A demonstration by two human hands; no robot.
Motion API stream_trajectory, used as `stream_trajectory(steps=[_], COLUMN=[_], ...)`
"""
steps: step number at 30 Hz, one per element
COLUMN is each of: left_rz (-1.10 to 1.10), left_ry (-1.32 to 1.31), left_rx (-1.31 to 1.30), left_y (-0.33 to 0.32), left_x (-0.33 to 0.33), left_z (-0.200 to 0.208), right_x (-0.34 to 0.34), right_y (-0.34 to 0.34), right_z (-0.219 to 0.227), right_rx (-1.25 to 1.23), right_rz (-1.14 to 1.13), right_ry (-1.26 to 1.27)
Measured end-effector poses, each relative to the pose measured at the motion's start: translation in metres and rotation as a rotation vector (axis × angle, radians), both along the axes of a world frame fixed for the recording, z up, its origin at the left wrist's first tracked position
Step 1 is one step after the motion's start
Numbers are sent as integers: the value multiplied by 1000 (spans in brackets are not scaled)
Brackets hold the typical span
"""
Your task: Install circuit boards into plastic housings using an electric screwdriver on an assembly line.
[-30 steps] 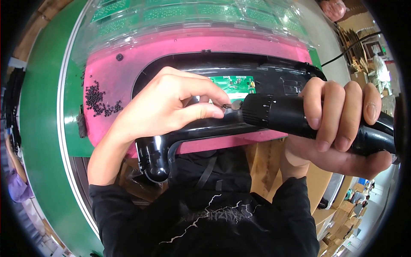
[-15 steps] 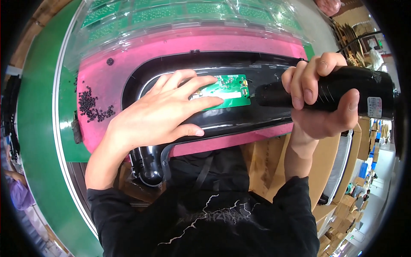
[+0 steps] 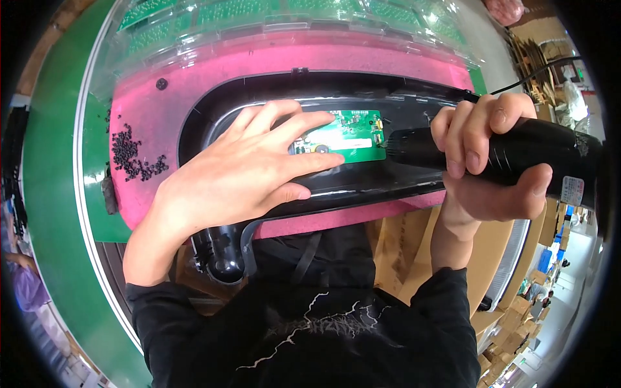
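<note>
While black housing (image 3: pixel 388 178) holds circuit board (image 3: pixel 362 134), clear tray (image 3: pixel 272 32), green boards (image 3: pixel 229 11) inside

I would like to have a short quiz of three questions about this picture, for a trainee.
1. True or false: the green circuit board lies inside the black housing.
2. What does the right hand hold?
A) a cardboard box
B) a black handheld tool
C) a cloth
3. Fill in: the small loose black parts lie mostly on a ____ mat.
Key: 1 true; 2 B; 3 pink.
</note>
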State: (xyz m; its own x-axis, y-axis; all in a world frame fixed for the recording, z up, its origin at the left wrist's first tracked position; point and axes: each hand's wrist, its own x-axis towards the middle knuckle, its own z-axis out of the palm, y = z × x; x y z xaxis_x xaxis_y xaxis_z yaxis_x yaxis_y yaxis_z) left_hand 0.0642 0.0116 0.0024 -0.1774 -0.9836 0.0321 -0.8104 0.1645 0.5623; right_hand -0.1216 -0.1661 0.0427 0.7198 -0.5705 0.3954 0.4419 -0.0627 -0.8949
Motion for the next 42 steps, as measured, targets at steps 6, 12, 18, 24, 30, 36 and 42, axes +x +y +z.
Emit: stream_trajectory(steps=[6, 12, 18, 24, 30, 36, 42], left_rz=[45, 90, 58, 29, 4, 61, 272], left_ry=[34, 97, 42, 0, -15, 31, 164], left_rx=[-84, -123, -74, -51, -50, -132, -537], left_y=[-1, -3, 1, 3, 2, 1, -5], left_x=[-3, -2, -8, -7, -5, -5, 7], left_z=[1, 5, 2, 4, 4, 1, 16], right_x=[8, 12, 16, 16, 12, 13, 6], right_y=[-4, -10, -37, -18, -22, -21, -18], right_z=[1, -1, -10, -7, -8, -5, 6], right_rx=[3, 18, -31, -55, -42, 8, 0], right_rz=[89, 136, 554, 321, 344, 370, 345], right_ry=[47, 70, -105, -34, -40, -26, 78])
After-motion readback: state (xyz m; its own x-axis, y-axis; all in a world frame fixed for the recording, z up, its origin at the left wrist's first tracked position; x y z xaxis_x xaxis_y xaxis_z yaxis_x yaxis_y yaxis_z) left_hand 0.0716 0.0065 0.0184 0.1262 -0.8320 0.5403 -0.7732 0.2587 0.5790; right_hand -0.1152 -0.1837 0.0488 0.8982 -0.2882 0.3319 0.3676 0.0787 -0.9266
